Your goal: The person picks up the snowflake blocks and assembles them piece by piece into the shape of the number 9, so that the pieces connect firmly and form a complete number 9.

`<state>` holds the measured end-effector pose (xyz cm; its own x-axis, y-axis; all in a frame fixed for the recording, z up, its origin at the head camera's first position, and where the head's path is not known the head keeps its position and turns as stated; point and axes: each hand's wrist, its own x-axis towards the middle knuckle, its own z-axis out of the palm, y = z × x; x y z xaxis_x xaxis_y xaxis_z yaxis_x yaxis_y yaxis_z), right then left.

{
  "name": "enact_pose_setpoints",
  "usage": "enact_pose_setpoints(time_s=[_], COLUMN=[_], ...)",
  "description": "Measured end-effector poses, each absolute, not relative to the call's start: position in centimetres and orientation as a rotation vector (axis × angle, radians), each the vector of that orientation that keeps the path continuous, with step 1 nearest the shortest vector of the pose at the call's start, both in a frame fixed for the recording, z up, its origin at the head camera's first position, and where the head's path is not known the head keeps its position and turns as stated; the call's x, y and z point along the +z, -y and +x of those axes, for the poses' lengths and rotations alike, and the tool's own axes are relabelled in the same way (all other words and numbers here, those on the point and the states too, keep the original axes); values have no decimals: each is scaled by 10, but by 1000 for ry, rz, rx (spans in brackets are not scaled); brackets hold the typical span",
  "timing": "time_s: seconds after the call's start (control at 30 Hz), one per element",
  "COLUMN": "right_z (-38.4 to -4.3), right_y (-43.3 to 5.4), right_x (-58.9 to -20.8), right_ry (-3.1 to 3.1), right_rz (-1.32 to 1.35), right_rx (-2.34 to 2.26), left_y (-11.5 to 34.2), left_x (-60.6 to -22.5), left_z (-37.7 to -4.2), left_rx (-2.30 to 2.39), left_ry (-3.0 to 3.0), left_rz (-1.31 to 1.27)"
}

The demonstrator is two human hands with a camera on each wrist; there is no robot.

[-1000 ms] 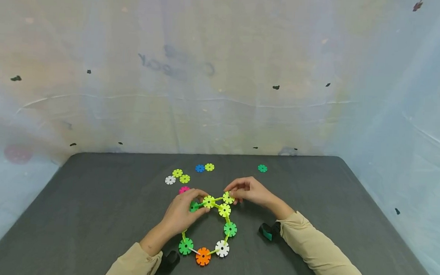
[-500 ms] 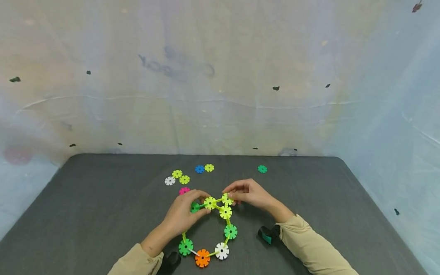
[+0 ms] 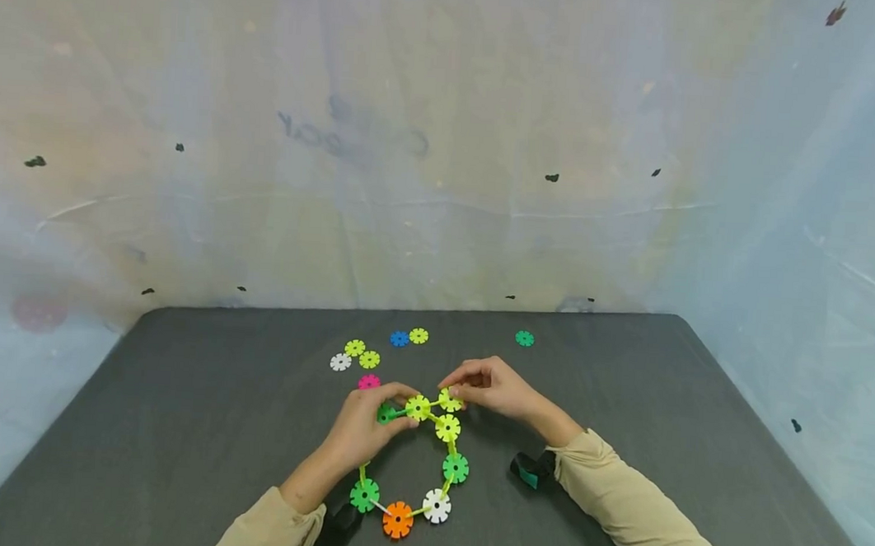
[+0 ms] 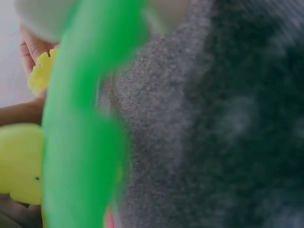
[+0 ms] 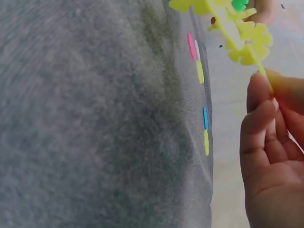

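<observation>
Slotted plastic snowflake discs are joined edge to edge into a ring. My left hand (image 3: 368,422) holds its top left part, thumb and fingers about a yellow disc (image 3: 418,408) next to a green disc (image 3: 386,415). A second yellow disc (image 3: 450,400), slotted onto the held one, is pinched by my right hand (image 3: 492,386); the right wrist view shows thumb and fingertips on its edge. Down the ring follow another yellow disc (image 3: 447,428), a green, a white (image 3: 437,506), an orange (image 3: 398,520) and a green one (image 3: 364,495). My left hand hides the ring's left side.
Loose discs lie on the dark grey table (image 3: 238,394) beyond the hands: pink (image 3: 369,382), white (image 3: 340,362), several yellow, blue (image 3: 399,339), and green (image 3: 525,339) to the right. A plastic sheet wall (image 3: 439,248) rises behind. Black wrist straps hang below both sleeves.
My right hand has drawn its yellow disc slightly left, closer to the left hand's disc. The ring's lower discs have swung a little left and nearer to me. Both hands keep their hold.
</observation>
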<state>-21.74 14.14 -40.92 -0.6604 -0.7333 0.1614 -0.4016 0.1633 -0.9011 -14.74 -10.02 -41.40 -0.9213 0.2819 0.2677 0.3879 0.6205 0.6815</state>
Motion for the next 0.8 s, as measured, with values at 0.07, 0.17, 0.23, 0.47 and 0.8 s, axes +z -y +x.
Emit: enact_pose_setpoints(time_s=[0.07, 0.17, 0.23, 0.47, 0.8], right_z=[-218, -219, -219, -221, -224], right_y=[-140, -139, -138, -138, -141], right_x=[-409, -409, -409, -408, -410], right_ry=[-2136, -2125, -2122, -2178, -2282], right_rz=[-1079, -1071, -1059, -1027, -893], right_rx=[-1503, -1503, -1490, -1426, -1413], left_y=[100, 101, 102, 104, 105], left_x=[-414, -414, -415, -415, -413], left_z=[-147, -146, -145, -145, -142], left_rx=[-1200, -1223, -1230, -1238, -1235], left_ry=[2715, 2739, 2753, 2753, 2763], left_rz=[-546, -513, -498, -486, -453])
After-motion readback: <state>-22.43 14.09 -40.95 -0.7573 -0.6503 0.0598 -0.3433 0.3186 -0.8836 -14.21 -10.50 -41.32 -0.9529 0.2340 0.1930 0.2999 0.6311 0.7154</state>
